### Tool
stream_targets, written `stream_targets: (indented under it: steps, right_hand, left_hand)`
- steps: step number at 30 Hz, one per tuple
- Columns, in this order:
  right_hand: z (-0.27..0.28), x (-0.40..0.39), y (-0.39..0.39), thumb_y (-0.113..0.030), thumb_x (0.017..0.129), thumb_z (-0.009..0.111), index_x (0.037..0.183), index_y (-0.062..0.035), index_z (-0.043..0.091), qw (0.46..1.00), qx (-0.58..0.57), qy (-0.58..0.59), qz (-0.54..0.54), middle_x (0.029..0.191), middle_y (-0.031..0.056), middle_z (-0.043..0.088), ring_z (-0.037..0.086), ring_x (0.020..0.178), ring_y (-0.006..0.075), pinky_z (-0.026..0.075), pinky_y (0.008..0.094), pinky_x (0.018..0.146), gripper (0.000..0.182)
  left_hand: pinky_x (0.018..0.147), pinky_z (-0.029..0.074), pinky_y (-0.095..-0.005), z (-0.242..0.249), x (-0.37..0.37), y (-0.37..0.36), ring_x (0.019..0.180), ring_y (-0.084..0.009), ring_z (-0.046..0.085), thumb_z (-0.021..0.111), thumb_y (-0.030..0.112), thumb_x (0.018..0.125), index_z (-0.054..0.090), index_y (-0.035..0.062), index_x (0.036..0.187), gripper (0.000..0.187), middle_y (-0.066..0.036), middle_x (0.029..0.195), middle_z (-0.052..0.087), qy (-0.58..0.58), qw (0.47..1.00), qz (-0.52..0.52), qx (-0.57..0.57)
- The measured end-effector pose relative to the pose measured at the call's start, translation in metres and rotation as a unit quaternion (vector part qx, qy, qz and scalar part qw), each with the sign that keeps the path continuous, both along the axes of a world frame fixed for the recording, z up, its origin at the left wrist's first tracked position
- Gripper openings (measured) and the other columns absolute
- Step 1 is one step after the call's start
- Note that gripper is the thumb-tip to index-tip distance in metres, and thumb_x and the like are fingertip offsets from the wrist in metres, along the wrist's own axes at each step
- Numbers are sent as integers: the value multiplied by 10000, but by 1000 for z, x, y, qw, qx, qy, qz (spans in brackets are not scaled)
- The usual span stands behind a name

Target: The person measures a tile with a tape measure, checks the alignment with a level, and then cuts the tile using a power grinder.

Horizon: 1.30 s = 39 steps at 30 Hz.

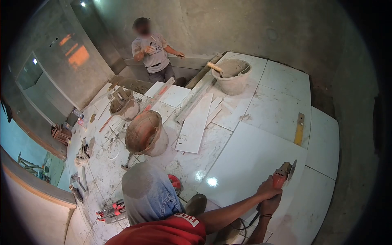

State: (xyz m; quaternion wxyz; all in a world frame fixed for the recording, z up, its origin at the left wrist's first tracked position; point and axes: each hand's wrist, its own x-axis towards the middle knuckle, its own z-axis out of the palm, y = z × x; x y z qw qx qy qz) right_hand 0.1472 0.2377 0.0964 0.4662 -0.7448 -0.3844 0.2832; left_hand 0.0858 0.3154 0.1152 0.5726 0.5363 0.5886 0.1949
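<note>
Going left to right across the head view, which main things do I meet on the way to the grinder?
Brown block-like object, red-and-black tool, orange-stained bucket, wooden-handled tool's bucket, grinder.

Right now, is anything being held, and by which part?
Yes: a red handheld angle grinder with a thin round disc, gripped by its body, behind the disc, in the left hand and right hand.
</note>
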Motion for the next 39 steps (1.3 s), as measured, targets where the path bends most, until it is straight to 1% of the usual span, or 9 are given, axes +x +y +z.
stream_targets:
  steps: [7,9,12,16,18,27,31,37,39]
  right_hand:
    - [-7,3,0,-382,817,832,1305,-53,587,999,-34,-32,2,1218,226,740,730,1117,409,555,474,930,637]
    - [-5,2,0,-384,818,830,1314,-55,580,998,-54,-41,-1,1221,232,739,727,1130,419,553,478,931,646]
    - [1,0,-1,-381,815,833,1309,-55,579,999,-46,-8,-1,1224,232,737,726,1135,418,552,477,939,644]
    - [1,1,-2,-379,810,840,1309,-52,577,999,-38,-16,-1,1224,231,737,725,1135,422,552,473,947,652]
    - [4,3,-1,-382,804,848,1317,-52,578,997,-68,-22,13,1229,230,736,723,1141,426,551,469,956,666]
    - [3,7,2,-430,799,863,1365,-71,533,996,-87,-11,30,1257,237,726,717,1158,432,549,493,976,747]
    - [-5,9,2,-456,797,862,1374,-81,523,996,-71,-18,49,1282,240,720,711,1177,435,550,498,981,767]
    - [-6,6,3,-499,783,860,1389,-74,521,990,-130,-12,44,1329,235,699,695,1221,424,550,502,989,813]
    - [-10,5,-3,-528,767,860,1428,-68,510,996,-62,-41,58,1318,233,694,695,1207,428,549,504,1000,878]
  left_hand:
    - [1009,553,-483,-6,0,-2,1181,-447,703,852,425,789,490,-32,1384,833,-285,1265,701,5,1000,10,10]
    - [1011,556,-511,-10,-1,-1,1168,-485,700,852,399,758,461,-26,1371,842,-300,1250,708,-7,1000,16,4]
    - [1005,557,-513,-15,0,-2,1164,-487,701,852,399,758,462,-23,1359,831,-303,1238,711,-4,1000,20,11]
    - [999,559,-516,-12,1,-2,1164,-488,700,850,400,766,460,-19,1348,816,-301,1233,711,3,1000,15,3]
    - [992,560,-520,-18,3,-3,1153,-490,704,845,404,777,456,-14,1339,802,-299,1221,715,2,1000,23,17]
    - [973,570,-530,-6,2,-6,1117,-492,717,837,403,787,456,-17,1324,781,-296,1181,731,24,999,36,27]
    - [993,563,-500,-2,-1,-3,1145,-463,718,841,434,795,480,-27,1341,801,-287,1219,721,28,999,31,12]
    - [1015,557,-491,-7,-4,-3,1173,-463,707,842,435,787,480,-33,1366,828,-294,1240,712,29,999,26,6]
    - [1026,549,-531,-24,-1,-7,1192,-507,679,833,447,755,464,-2,1370,846,-315,1242,700,26,996,62,52]
